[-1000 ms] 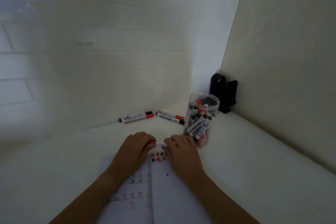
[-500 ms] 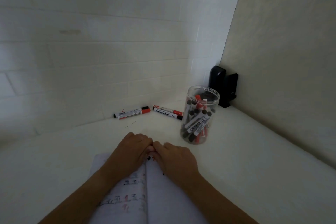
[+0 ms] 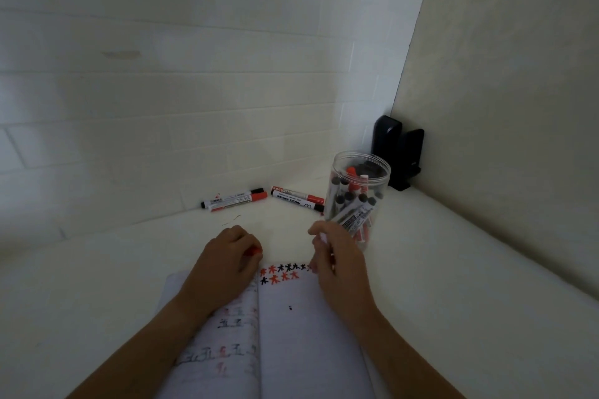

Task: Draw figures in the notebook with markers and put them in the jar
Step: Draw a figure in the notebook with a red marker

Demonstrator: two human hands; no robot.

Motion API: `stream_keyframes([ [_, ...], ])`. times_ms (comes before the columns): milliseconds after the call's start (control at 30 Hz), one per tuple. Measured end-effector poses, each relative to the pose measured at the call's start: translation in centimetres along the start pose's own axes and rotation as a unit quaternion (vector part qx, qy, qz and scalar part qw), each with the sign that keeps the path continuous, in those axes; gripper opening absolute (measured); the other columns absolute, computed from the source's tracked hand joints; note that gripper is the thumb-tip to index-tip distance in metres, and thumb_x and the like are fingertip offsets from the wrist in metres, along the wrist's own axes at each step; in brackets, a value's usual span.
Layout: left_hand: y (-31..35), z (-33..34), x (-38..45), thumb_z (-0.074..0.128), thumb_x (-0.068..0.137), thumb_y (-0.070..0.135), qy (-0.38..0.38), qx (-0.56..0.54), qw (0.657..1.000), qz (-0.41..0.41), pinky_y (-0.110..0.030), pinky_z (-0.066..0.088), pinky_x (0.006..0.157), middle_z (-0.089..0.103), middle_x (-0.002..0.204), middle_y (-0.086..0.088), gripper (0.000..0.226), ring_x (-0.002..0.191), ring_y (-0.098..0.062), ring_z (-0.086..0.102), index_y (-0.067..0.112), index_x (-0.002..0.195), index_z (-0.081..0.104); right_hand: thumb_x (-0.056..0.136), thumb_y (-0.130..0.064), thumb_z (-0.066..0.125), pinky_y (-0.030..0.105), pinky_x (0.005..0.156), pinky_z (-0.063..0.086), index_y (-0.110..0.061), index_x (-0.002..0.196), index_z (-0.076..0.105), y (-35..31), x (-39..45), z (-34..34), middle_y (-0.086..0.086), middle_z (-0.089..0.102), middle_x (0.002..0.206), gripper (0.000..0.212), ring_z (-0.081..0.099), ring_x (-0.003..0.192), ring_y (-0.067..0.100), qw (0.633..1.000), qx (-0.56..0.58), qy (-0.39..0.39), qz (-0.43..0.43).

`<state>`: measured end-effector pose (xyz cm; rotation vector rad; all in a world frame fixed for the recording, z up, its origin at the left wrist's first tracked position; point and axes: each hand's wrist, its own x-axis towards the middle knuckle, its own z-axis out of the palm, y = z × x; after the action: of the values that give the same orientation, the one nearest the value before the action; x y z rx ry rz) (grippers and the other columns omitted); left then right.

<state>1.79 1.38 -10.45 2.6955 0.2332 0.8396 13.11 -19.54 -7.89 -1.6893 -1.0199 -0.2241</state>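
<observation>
Lying open on the white table (image 3: 453, 269), the notebook (image 3: 301, 334) shows red and black figures (image 3: 283, 272) along its top edge, between the two hands. Left hand (image 3: 223, 266) curls its fingers round a red cap (image 3: 254, 251); right hand (image 3: 337, 262) pinches a white marker (image 3: 322, 239), fingers bent close, just beside the clear jar (image 3: 358, 194) of markers. Behind, two pairs of loose markers (image 3: 235, 199) (image 3: 296, 197) lie by the tiled wall (image 3: 194, 107), and a black device (image 3: 398, 152) stands in the corner.

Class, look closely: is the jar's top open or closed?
Open. The jar shows no lid on its rim, and marker ends sit just below it.
</observation>
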Motion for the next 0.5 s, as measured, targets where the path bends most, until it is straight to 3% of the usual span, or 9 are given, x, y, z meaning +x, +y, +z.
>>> stream_keyframes([
  [133,-0.1,-0.1,0.0,0.047,0.091,0.042,-0.006,-0.03,1.0,0.0,-0.033,0.051,0.077,0.054,0.096,0.013,0.025,0.089,-0.008,0.052,0.026,0.096,0.064,0.105,-0.002,0.038,0.033,0.07,0.062,-0.015,0.113,0.068,-0.2,0.2,-0.6,0.009,0.071,0.097,0.034,0.074,0.08,0.026,0.974,0.179,-0.025,0.136],
  [233,0.2,-0.5,0.0,0.049,0.09,0.043,-0.016,-0.069,0.998,0.004,-0.029,0.051,0.079,0.055,0.098,0.019,0.02,0.091,-0.002,0.054,0.03,0.1,0.06,0.098,0.009,0.043,0.026,0.065,0.058,-0.017,0.114,0.067,-0.2,0.0,-0.5,0.008,0.075,0.09,0.039,0.074,0.077,0.026,0.969,0.168,-0.062,0.171],
  [367,1.0,-1.2,0.1,0.055,0.09,0.045,-0.047,-0.119,0.991,0.038,-0.027,0.048,0.083,0.063,0.103,0.023,0.021,0.098,0.001,0.059,0.033,0.105,0.063,0.097,-0.022,0.065,0.029,0.058,0.05,-0.021,0.104,0.061,-0.1,-0.2,0.2,0.001,0.066,0.078,0.008,0.062,0.065,0.014,0.981,0.1,-0.079,0.144],
  [500,1.0,-1.2,0.3,0.061,0.092,0.039,-0.104,-0.146,0.982,0.067,-0.028,0.053,0.082,0.068,0.105,0.021,0.019,0.099,-0.002,0.063,0.032,0.109,0.067,0.108,-0.032,0.048,0.023,0.049,0.035,-0.015,0.09,0.065,-0.2,0.0,-0.1,0.004,0.05,0.06,0.03,0.043,0.051,0.011,0.973,0.14,-0.052,0.176],
])
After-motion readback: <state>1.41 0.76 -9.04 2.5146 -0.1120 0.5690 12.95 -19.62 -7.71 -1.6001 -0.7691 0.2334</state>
